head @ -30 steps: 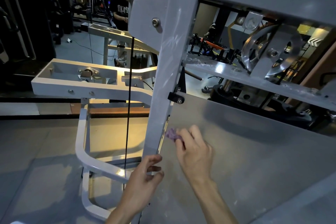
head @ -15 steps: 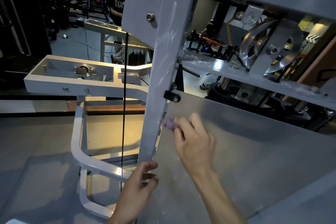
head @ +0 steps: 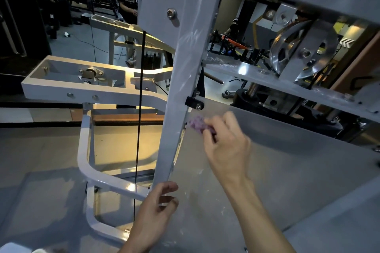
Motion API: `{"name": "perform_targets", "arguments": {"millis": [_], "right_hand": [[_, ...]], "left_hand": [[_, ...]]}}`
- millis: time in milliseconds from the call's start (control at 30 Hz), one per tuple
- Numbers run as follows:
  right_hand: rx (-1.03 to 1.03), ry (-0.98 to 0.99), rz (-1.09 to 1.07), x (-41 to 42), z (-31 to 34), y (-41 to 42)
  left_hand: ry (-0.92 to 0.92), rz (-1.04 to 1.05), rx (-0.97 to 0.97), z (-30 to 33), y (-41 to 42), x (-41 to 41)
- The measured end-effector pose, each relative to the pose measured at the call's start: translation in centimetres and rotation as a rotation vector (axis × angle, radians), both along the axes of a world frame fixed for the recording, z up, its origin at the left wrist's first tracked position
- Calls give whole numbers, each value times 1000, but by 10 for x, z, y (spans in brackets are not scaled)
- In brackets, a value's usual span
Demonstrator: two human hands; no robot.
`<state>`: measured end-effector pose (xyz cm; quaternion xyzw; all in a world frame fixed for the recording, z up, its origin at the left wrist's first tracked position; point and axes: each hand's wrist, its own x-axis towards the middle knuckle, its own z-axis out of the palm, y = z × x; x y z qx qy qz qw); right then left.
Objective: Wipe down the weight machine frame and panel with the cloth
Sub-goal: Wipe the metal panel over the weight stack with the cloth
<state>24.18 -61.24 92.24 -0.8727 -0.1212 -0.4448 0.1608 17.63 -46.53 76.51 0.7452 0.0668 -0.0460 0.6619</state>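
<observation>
**Wipe step: panel edge beside upright**

Right hand (head: 224, 144) pinches purple cloth (head: 197, 124) in curled fingers, pressing it on grey panel (head: 277, 170) just beside frame upright (head: 185, 80), below black bracket (head: 194, 103). Left hand (head: 154, 211) grips the upright's lower end, fingers curled round its edge.

Judged step: wiping the panel/upright seam. Next move likely needs short strokes along the seam, clear of bracket & bolt. Open room: panel to the right & below. Cable (head: 139, 129) hangs left of upright, apart.

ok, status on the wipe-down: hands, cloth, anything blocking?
Right hand pinching purple cloth on the panel beside the grey upright. Left hand gripping the upright's lower end. Black bracket just above the cloth; nothing blocking.
</observation>
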Motion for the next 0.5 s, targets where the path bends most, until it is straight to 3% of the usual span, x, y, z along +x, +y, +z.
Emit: {"name": "perform_targets", "arguments": {"millis": [167, 367, 500], "right_hand": [[-38, -23, 38, 2, -5, -4], [-149, 210, 89, -3, -78, -13], [-40, 157, 39, -4, -57, -23]], "left_hand": [[15, 22, 12, -11, -1, -9], [26, 40, -7, -21, -5, -17], [42, 55, -39, -23, -3, -20]]}}
